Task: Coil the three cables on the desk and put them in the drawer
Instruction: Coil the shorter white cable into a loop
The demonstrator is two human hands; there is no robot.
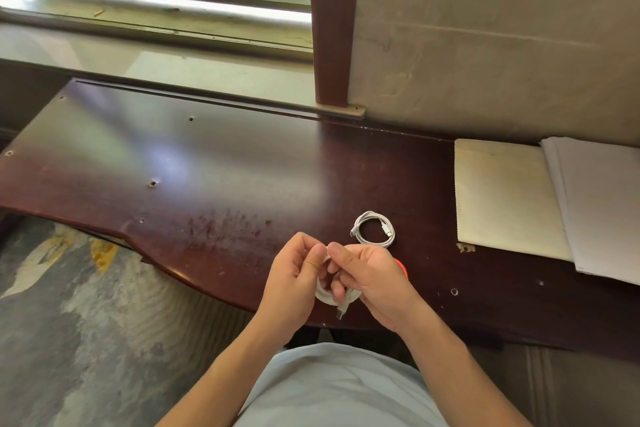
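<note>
Hands meet over the near edge of the dark reddish-brown wooden tabletop (225,163), just above its curved front lip. Left hand (294,279) pinches the top of a small white coiled cable (323,298) between thumb and curled fingers. Right hand (367,279) grips the same coil from the other side, fingers threaded through the loops; a plug end hangs below the coil. Both hands narrow, closed on that cable.

Second white coiled cable (373,229) lies flat on the tabletop just beyond the right hand, apart from it, both plugs resting inside the ring.

Small red-orange object (401,265) shows behind the right hand, mostly hidden; possibly a third cable, cannot tell.

Cream rectangular pad (502,198) and stack of white paper sheets (602,208) sit at the right end, touching each other, the stack running off frame. Coiled cable lies near the pad's left edge, not touching.

Broad open surface left of the hands, marked only by small screw holes. Front edge curves inward at left, patterned grey floor (86,322) below. Window sill (156,55) runs along the far edge.
</note>
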